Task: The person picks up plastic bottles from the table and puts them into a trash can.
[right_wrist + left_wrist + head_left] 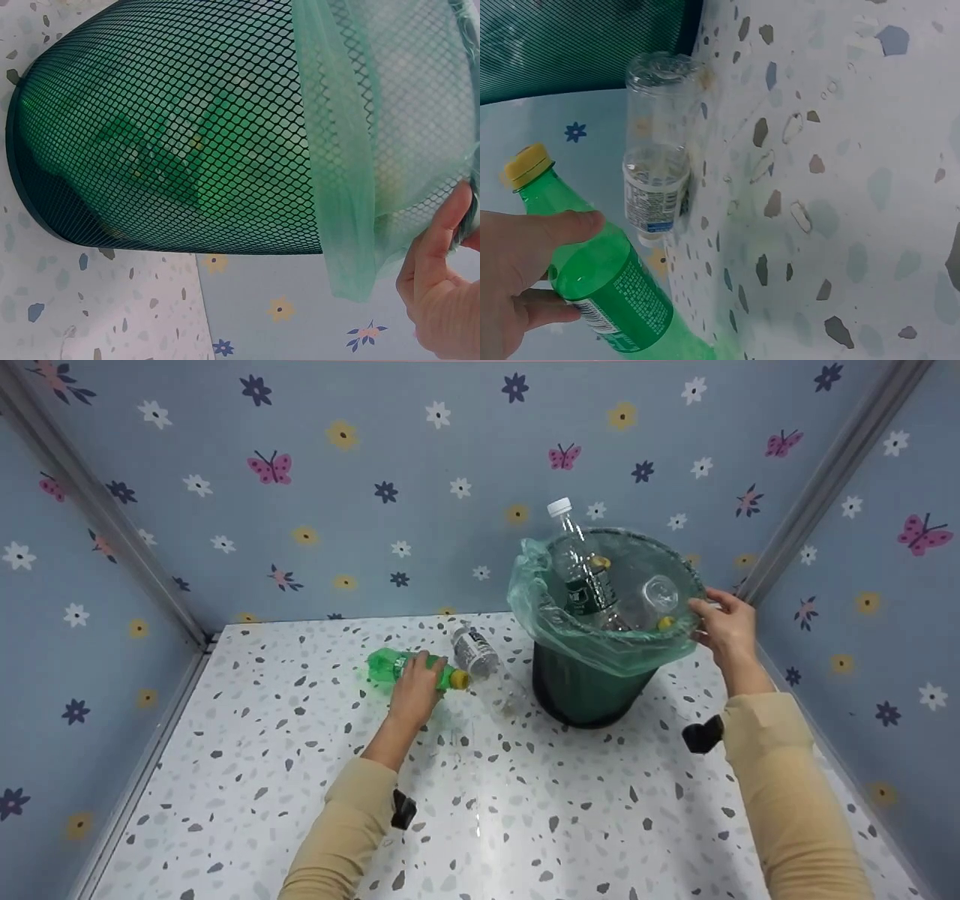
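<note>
Left hand (415, 690) wraps thumb and fingers round the green bottle (604, 281), which lies on its side on the speckled table (480, 810), yellow cap toward the bin. Bottle looks empty: judged light, thin-walled, smooth, liable to dent or slip, so best held mid-body at the label. Clear bottle (656, 176) lies just beside it. Farther off, right hand (726, 630) pinches the rim of the lined mesh bin (592, 690), which holds more bottles.

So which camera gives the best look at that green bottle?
The left wrist view: the green bottle fills the frame, yellow cap and label clear, with the left hand gripping it. The head view shows it small and half covered. The right wrist view misses it.
</note>
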A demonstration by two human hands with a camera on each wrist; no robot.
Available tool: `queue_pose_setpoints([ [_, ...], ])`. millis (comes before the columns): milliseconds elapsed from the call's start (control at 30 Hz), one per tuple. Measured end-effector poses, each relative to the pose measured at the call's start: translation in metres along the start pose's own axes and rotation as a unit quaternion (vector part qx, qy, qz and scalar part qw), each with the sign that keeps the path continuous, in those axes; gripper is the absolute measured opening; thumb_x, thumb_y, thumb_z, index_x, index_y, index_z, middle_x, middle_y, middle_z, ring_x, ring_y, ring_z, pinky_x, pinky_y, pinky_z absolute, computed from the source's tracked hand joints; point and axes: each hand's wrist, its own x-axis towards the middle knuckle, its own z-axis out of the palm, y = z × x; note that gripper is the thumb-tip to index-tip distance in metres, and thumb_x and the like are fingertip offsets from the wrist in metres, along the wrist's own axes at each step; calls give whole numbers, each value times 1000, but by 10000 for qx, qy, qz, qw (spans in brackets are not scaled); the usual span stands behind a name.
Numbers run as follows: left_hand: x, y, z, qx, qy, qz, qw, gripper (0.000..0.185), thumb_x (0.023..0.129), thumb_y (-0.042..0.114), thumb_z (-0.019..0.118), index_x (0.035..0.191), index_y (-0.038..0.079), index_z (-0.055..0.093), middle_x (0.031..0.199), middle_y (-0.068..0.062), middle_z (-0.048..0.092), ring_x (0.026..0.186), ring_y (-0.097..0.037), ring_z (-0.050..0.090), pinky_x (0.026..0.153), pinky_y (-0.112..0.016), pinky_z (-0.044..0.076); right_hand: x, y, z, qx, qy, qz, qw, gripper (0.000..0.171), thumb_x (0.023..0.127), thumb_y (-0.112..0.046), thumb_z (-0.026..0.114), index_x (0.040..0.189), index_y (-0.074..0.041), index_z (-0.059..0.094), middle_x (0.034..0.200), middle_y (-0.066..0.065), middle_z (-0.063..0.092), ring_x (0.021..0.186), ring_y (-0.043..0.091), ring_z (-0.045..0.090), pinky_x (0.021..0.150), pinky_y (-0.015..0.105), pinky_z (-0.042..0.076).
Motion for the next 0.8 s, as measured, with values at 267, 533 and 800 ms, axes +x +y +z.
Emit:
queue_pose_setpoints([
  [267,-4,19,-31,-648,318,42,9974,52,70,9,74,119,6,55,118,-21,45,106,-36,47,73,-41,49,1,-1,0,-45,30,21,10000,51,87,-14,55,134,-4,37,85,2,49,59,6,52,48,16,44],
  [533,-11,34,-65,-1313,972,11,9866,54,69,9,75,119,8,54,115,-18,46,105,-33,48,80,-41,46,2,-1,0,28,6,10,10000,50,86,-12,56,132,-2,39,84,2,51,58,6,53,49,17,45],
  [800,-17,48,-96,-1729,1833,358,9671,53,70,12,75,119,6,55,112,-15,50,99,-28,54,80,-36,47,2,-1,-1,8,-41,65,10000,53,87,-14,56,134,-4,36,87,1,49,60,6,53,50,17,46],
])
